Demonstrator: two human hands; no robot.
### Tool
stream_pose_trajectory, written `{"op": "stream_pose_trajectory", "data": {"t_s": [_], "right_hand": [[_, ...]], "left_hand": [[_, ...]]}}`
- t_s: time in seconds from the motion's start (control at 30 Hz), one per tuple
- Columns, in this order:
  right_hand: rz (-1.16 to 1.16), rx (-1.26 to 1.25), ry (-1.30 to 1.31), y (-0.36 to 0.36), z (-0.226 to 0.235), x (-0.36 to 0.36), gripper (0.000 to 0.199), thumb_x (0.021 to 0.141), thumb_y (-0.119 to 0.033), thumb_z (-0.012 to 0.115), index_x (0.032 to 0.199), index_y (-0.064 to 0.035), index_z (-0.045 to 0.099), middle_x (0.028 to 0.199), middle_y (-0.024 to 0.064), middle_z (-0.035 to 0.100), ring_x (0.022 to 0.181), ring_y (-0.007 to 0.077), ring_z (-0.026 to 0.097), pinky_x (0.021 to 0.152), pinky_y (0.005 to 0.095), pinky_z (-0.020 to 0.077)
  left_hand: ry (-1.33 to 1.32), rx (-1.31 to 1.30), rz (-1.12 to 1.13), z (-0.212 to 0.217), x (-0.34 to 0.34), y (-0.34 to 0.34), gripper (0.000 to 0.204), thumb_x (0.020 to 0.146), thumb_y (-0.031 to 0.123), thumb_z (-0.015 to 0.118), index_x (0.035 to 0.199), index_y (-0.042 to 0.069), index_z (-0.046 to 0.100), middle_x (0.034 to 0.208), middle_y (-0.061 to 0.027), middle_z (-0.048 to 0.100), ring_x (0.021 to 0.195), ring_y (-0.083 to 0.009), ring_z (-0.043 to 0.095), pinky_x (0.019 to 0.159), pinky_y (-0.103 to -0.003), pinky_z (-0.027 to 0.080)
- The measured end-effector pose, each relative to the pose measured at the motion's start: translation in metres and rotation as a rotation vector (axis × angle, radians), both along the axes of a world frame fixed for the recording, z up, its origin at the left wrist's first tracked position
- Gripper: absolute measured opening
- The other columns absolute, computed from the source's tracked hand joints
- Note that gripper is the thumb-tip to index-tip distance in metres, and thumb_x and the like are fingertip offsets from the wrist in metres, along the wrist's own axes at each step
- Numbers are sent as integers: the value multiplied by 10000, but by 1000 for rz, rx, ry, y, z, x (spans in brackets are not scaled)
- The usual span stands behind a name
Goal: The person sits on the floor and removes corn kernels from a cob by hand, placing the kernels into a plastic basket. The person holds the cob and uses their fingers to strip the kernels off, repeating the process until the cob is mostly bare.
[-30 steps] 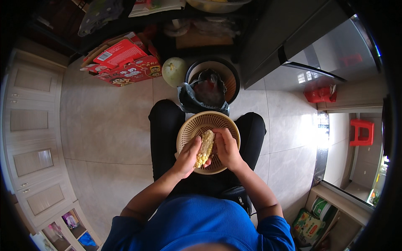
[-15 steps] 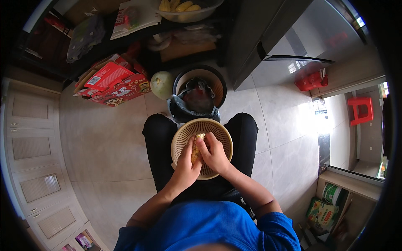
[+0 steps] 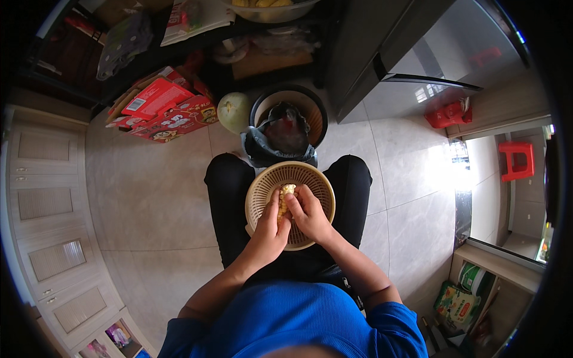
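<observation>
Both of my hands are closed around a yellow corn cob (image 3: 287, 190), which stands roughly upright with its pale end up. My left hand (image 3: 270, 229) wraps the cob's left side. On the other side my right hand (image 3: 313, 221) grips it, its thumb pressed on the kernels near the top. Beneath them a round tan slotted basket (image 3: 260, 194) rests on my lap between my black-trousered thighs. The fingers hide most of the cob's lower part and some of the basket floor.
Beyond my knees stands a bin (image 3: 322, 119) with a dark bag, beside a pale green round melon or gourd (image 3: 234, 112). A red carton (image 3: 173, 116) lies to the left. A bowl of corn (image 3: 271, 13) sits on the shelf; a grey fridge (image 3: 412, 65) is at right.
The view has shifted slightly, so the basket sits a little higher in the picture. My hands keep their hold, and slightly more of the cob's pale top shows.
</observation>
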State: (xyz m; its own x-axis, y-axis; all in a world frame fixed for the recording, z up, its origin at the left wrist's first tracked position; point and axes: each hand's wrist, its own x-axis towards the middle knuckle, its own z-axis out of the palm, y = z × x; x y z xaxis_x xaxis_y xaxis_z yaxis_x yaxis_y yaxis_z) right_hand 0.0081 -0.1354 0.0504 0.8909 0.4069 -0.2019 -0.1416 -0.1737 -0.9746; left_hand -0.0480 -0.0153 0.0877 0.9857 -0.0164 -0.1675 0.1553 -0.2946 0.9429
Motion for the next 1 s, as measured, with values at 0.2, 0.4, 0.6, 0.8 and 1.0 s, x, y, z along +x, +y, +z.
{"op": "stream_pose_trajectory", "data": {"t_s": [0.2,0.4,0.6,0.8,1.0], "right_hand": [[-20,-141,-203,-1,0,-5,190,896,-137,449,970,37,471,747,235,558,676,380,565,626,400,455],[-62,13,-71,-7,-9,-6,226,905,-156,449,1014,37,493,725,172,557,625,268,555,591,344,447],[-23,51,-49,0,-11,-7,264,905,-219,503,978,35,498,700,105,543,606,143,497,565,269,424],[14,-100,-139,-2,-4,-7,217,897,-169,488,984,29,480,813,239,572,742,377,577,647,378,461],[-63,88,143,-6,-10,-8,179,906,-148,436,990,6,471,775,125,566,668,246,562,611,333,463]], "left_hand": [[-21,85,-32,-5,-3,-5,532,875,41,419,1330,-89,176,1295,-291,340,1213,-375,373,1000,-384,325],[47,-26,49,-13,-5,-4,550,880,51,452,1349,-57,187,1256,-229,413,1154,-275,453,940,-318,378],[-9,-14,42,-8,-2,-3,576,870,67,479,1353,-48,188,1266,-229,404,1165,-273,442,949,-320,371],[-10,76,30,-10,-7,-5,591,866,70,490,1350,-61,177,1274,-240,396,1195,-288,413,972,-330,350],[-24,6,66,-10,-7,-2,591,840,51,515,1338,-52,215,1245,-263,404,1160,-348,432,962,-362,363]]}}
